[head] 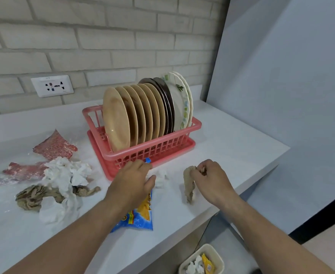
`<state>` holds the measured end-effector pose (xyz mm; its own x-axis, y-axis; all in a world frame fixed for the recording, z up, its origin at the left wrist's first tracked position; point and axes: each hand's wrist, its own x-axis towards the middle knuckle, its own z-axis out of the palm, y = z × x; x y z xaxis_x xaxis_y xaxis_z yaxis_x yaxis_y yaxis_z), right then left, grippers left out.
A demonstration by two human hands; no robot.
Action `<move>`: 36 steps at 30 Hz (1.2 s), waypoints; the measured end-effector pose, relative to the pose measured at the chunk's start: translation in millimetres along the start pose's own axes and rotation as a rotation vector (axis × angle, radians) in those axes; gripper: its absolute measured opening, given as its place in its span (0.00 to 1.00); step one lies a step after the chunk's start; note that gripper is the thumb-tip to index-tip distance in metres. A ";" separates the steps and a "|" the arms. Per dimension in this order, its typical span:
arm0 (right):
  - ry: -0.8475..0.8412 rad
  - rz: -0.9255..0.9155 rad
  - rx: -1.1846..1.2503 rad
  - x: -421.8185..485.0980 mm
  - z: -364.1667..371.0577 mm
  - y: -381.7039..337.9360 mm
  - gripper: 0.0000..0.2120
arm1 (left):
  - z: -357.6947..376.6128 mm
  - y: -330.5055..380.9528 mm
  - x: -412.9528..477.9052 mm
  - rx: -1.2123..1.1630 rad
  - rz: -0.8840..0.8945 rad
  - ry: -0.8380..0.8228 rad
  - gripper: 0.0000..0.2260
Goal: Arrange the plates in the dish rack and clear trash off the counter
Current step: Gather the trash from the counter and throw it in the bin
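**Pink rack is full, much trash is left**

Pink dish rack [142, 155] stands at the back of the desk [231, 139], and all the plates [117, 119] I can see are in it, upright in one row: tan ones in front, then dark ones, then white ones with a green pattern. I judge this half of the task as done.

The trash is not cleared. My left hand [133, 180] lies on the blue and yellow snack bag [141, 216], fingers curled around its top edge. My right hand [210, 178] pinches a beige crumpled paper [189, 184] that hangs down and touches the desk. Between my hands lies a small white tissue [161, 177]. To the left are a heap of white tissues [63, 173], brown paper [32, 196] and red wrappers [55, 146]. The bin [220, 258] below the desk edge already holds a tissue and a yellow packet.

The bag and the red wrappers carry print, but it is too blurred to read.
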<state>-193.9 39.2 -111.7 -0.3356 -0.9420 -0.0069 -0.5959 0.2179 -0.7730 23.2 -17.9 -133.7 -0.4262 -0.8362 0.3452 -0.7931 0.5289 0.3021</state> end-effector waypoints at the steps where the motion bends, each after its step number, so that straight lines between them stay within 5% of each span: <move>1: 0.001 0.001 -0.019 1.6 0.6 1.4 0.10 | 2.5 4.8 4.8 0.054 -0.008 -0.053 0.18; 8: -0.048 -0.002 0.001 17.3 0.9 23.1 0.12 | 32.8 29.1 35.1 0.424 -0.085 -0.400 0.18; 11: -0.114 0.000 0.086 25.2 -5.2 32.6 0.13 | 45.1 36.1 33.4 0.491 -0.041 -0.424 0.11; 13: -0.142 -0.030 0.072 31.0 -9.4 34.6 0.15 | 49.2 39.8 32.8 0.440 -0.005 -0.415 0.16; 20: -0.252 -0.066 0.118 50.5 13.4 7.2 0.06 | 10.6 35.0 27.0 0.032 -0.113 -0.087 0.09; 23: -0.306 -0.139 0.007 61.0 44.2 -5.3 0.10 | -6.3 19.0 17.6 0.097 -0.049 0.018 0.17; 27: -0.209 -0.219 -0.091 70.9 74.9 -26.2 0.11 | -23.5 5.4 -1.6 0.109 -0.116 0.089 0.10; 30: -0.146 -0.185 -0.113 75.4 93.6 -39.4 0.17 | -28.2 -5.2 -15.2 0.059 -0.178 0.117 0.16; 36: -0.108 -0.075 -0.091 81.6 117.8 -44.7 0.12 | -34.0 -22.9 -32.2 0.028 -0.264 0.187 0.03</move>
<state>-108.7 -77.5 -152.4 -0.2100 -0.9774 -0.0235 -0.6819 0.1636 -0.7129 70.0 1.9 -121.5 -0.1183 -0.9015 0.4163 -0.8782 0.2907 0.3799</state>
